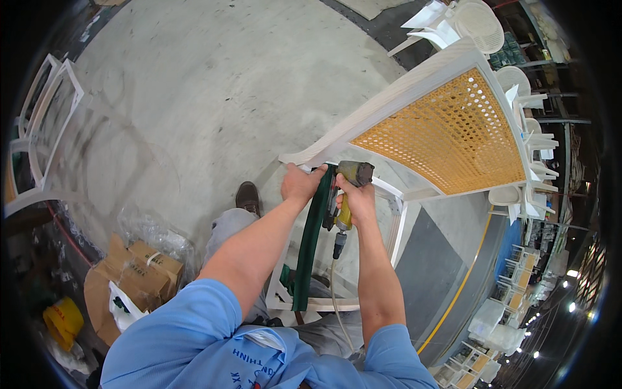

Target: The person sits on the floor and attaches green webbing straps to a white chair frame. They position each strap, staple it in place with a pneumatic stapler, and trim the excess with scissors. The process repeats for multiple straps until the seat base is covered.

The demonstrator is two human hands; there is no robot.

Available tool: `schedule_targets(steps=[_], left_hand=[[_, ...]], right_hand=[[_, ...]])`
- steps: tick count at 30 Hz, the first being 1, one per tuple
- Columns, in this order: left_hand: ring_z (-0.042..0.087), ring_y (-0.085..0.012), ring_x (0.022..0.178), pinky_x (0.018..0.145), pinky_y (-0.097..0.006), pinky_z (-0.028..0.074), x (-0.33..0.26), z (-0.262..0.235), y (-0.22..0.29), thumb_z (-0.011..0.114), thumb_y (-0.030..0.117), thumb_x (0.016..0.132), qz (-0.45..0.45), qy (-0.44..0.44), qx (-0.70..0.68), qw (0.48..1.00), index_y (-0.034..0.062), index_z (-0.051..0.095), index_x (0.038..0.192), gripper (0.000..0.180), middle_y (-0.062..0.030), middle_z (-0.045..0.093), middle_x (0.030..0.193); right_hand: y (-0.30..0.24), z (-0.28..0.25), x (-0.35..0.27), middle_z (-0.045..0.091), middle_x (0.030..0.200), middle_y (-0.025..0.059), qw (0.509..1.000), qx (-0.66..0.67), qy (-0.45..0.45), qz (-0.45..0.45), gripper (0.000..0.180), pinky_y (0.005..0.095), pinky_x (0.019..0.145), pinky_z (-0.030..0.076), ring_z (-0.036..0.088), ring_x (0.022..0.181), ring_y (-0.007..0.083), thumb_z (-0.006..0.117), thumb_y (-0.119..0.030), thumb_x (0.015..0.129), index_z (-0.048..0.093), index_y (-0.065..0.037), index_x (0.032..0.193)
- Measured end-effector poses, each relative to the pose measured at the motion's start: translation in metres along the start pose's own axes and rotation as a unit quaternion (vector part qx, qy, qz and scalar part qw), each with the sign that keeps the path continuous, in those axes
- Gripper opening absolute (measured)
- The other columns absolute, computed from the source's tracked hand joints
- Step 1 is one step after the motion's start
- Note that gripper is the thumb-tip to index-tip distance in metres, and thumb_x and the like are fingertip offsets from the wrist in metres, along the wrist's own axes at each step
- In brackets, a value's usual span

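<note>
Left hand: the left hand (300, 184) is closed, fingers curled over the top end of a dark green webbing strap (311, 236) and pressing it against the lower rail of a chair frame (389, 104).
Right hand: the right hand (357, 201) is wrapped tight around the yellow grip of a pneumatic staple gun (346, 188); the gun's dark head sits just above the knuckles, up against the frame rail beside the strap.
Arms: both bare forearms rise from the lower edge and converge at the rail, left from the lower left, right nearly straight up; short blue sleeves show at the shoulders.
Staple gun: held upright, with a pale air hose (337, 298) hanging from its lower end down past the right forearm.
Strap: hangs from the left hand straight down between the two forearms, its lower end lying over the pale seat frame (396, 223) below.
Chair frame: whitewashed wood, tilted, with an orange-tan woven cane panel (447, 133) filling its back; the rail under the hands is its near edge.
Floor: grey concrete floor (194, 97); the person's dark shoe (248, 196) stands on it left of the hands.
Surroundings: cardboard boxes (139, 272) in clear plastic at lower left, white chair frames (48, 110) at far left, and more pale chairs (528, 123) stacked at right.
</note>
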State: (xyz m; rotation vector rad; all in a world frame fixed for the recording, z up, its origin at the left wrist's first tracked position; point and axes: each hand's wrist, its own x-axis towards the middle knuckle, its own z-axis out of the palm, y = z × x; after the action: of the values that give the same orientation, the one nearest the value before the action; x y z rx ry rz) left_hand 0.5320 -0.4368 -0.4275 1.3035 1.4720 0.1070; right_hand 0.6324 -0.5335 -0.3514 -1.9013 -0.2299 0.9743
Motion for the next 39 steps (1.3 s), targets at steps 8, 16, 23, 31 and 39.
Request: schedule_targets(steps=[8, 16, 23, 31, 39], left_hand=[[0.068, -0.0433, 0.108, 0.091, -0.049, 0.053, -0.002, 0.001, -0.001, 0.079, 0.062, 0.076, 0.014, 0.001, -0.002, 1.0, -0.0055, 0.054, 0.118, 0.083, -0.028, 0.07, 0.111], [0.067, -0.0437, 0.109, 0.093, -0.049, 0.052, 0.004, 0.004, -0.01, 0.081, 0.059, 0.076, 0.035, 0.0, -0.036, 0.999, -0.0061, 0.056, 0.117, 0.08, -0.0293, 0.07, 0.113], [0.068, -0.0427, 0.11, 0.094, -0.048, 0.052, 0.016, 0.01, -0.027, 0.081, 0.052, 0.076, 0.078, 0.0, -0.06, 0.995, -0.0074, 0.061, 0.115, 0.074, -0.029, 0.07, 0.113], [0.068, -0.0396, 0.112, 0.095, -0.044, 0.052, 0.015, 0.01, -0.029, 0.08, 0.047, 0.077, 0.073, -0.02, -0.064, 0.995, -0.0027, 0.064, 0.121, 0.069, -0.026, 0.071, 0.116], [0.069, -0.0408, 0.109, 0.093, -0.045, 0.053, 0.013, 0.01, -0.026, 0.08, 0.049, 0.076, 0.066, -0.012, -0.052, 0.996, -0.005, 0.064, 0.118, 0.071, -0.0275, 0.071, 0.112]], right_hand=[[0.003, 0.002, 0.001, 0.07, 0.082, 0.0062, 1.0, -0.016, 0.019, 0.003, 0.022, 0.0278, 0.043, 0.045, 0.056, 0.051, 0.0118, 0.078, -0.02, 0.091, 0.07, -0.001, 0.099], [0.004, 0.009, -0.003, 0.069, 0.082, 0.0059, 1.0, -0.006, 0.014, -0.009, 0.02, 0.0275, 0.043, 0.045, 0.056, 0.051, 0.0116, 0.077, -0.02, 0.092, 0.07, -0.002, 0.098], [0.0, 0.015, -0.002, 0.069, 0.081, 0.0055, 1.0, -0.01, -0.013, -0.015, 0.023, 0.0276, 0.043, 0.046, 0.057, 0.051, 0.0116, 0.078, -0.023, 0.091, 0.07, -0.002, 0.097], [0.003, 0.017, -0.005, 0.069, 0.08, 0.0048, 1.0, -0.011, -0.012, -0.001, 0.024, 0.0274, 0.045, 0.047, 0.057, 0.052, 0.0112, 0.079, -0.024, 0.091, 0.071, -0.002, 0.096], [0.004, 0.013, -0.006, 0.068, 0.079, 0.0044, 0.999, -0.04, 0.001, -0.01, 0.018, 0.0274, 0.044, 0.046, 0.057, 0.051, 0.0116, 0.075, -0.02, 0.094, 0.07, -0.003, 0.099]])
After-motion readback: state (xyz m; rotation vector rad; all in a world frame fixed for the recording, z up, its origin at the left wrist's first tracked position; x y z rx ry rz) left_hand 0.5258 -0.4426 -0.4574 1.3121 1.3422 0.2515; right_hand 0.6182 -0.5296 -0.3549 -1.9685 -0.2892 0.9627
